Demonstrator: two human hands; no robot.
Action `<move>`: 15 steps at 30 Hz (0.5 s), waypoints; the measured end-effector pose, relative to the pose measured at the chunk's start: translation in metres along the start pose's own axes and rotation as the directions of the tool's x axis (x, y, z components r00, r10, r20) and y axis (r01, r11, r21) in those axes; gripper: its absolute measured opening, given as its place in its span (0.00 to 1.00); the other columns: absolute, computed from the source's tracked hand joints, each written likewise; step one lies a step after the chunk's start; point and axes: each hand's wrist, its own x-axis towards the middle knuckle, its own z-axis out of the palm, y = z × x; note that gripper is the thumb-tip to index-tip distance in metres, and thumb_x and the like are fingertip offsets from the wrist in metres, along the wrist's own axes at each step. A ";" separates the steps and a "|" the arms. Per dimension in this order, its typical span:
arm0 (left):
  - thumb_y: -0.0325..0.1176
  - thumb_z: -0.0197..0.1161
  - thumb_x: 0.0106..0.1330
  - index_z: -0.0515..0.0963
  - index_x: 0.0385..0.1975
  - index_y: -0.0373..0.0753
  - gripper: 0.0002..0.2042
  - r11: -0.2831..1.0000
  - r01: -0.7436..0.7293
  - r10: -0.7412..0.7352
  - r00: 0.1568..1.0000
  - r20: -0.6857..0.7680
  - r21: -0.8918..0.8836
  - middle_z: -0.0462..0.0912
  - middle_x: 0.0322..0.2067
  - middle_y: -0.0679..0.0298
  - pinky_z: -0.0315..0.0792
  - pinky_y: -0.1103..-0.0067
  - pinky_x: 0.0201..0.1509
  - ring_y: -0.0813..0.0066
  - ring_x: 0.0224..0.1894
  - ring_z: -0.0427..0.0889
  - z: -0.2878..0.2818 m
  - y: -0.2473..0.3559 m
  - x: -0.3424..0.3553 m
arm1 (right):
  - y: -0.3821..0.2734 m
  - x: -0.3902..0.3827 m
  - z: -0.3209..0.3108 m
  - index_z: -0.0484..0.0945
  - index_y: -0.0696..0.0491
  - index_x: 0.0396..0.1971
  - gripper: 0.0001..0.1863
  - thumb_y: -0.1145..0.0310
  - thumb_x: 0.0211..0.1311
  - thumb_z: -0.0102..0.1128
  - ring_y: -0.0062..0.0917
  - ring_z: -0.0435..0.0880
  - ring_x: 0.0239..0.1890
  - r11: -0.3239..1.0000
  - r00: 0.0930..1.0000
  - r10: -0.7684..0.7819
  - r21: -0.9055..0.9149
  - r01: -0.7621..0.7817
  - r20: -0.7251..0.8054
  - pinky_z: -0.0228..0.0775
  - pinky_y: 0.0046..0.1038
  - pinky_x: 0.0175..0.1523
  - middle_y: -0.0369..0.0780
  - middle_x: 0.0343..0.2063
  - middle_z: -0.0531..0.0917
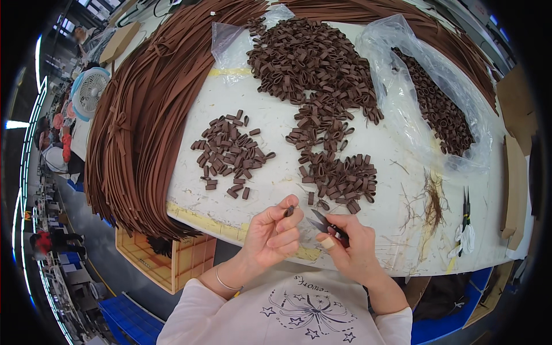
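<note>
My left hand (275, 233) pinches a small dark brown strap loop (289, 211) between thumb and forefinger, raised over the table's near edge. Close on its right, my right hand (352, 244) grips a pair of dark thread snips (330, 225); their blades are parted and point toward the loop without touching it. Beyond my hands, a large heap of the same brown loops (313, 63) spreads down the table toward me. A smaller pile of loops (233, 150) lies apart on the left.
Long brown straps (144, 109) hang in a thick bundle at the left. A clear plastic bag (397, 86) at the right holds more loops. Thread scraps (434, 201) and dark tweezers (466, 210) lie at the right. Below the edge stands a yellow crate (144, 259).
</note>
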 end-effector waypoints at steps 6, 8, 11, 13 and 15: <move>0.29 0.42 0.62 0.65 0.37 0.40 0.07 0.978 -0.047 0.057 0.997 -0.048 0.202 0.61 0.16 0.67 0.53 0.82 0.14 0.80 0.09 0.57 -0.007 -0.003 0.002 | 0.006 -0.006 0.003 0.71 0.59 0.33 0.13 0.70 0.48 0.61 0.21 0.75 0.14 0.989 0.995 -0.096 -0.120 0.091 -0.041 0.66 0.20 0.18 0.38 0.16 0.75; 0.29 0.43 0.61 0.64 0.36 0.41 0.05 0.931 -0.104 0.136 0.988 -0.068 0.351 0.62 0.15 0.67 0.52 0.82 0.14 0.80 0.09 0.57 -0.008 -0.004 0.003 | 0.005 -0.006 0.001 0.72 0.58 0.32 0.13 0.69 0.47 0.61 0.20 0.73 0.13 0.941 0.981 -0.191 -0.290 0.174 -0.032 0.63 0.20 0.16 0.37 0.16 0.74; 0.29 0.44 0.60 0.63 0.33 0.42 0.03 0.824 -0.184 0.272 0.958 -0.091 0.535 0.61 0.15 0.68 0.52 0.82 0.14 0.80 0.09 0.57 -0.005 -0.008 0.004 | 0.001 -0.002 0.000 0.73 0.57 0.32 0.13 0.68 0.47 0.60 0.18 0.70 0.12 0.841 0.965 -0.261 -0.490 0.230 0.006 0.58 0.19 0.15 0.35 0.16 0.72; 0.28 0.45 0.60 0.61 0.31 0.43 0.02 0.723 -0.215 0.367 0.925 -0.101 0.657 0.59 0.14 0.68 0.51 0.82 0.14 0.81 0.09 0.55 -0.001 -0.012 0.005 | -0.001 0.000 0.001 0.74 0.57 0.31 0.12 0.67 0.47 0.59 0.16 0.68 0.11 0.779 0.959 -0.282 -0.577 0.245 0.027 0.55 0.18 0.14 0.33 0.15 0.71; 0.28 0.46 0.59 0.61 0.30 0.43 0.03 0.645 -0.240 0.433 0.897 -0.088 0.726 0.59 0.14 0.69 0.51 0.84 0.14 0.81 0.09 0.55 -0.001 -0.013 0.005 | -0.002 0.000 0.001 0.75 0.57 0.31 0.12 0.67 0.47 0.58 0.15 0.66 0.11 0.726 0.952 -0.304 -0.636 0.262 0.045 0.53 0.17 0.14 0.32 0.15 0.69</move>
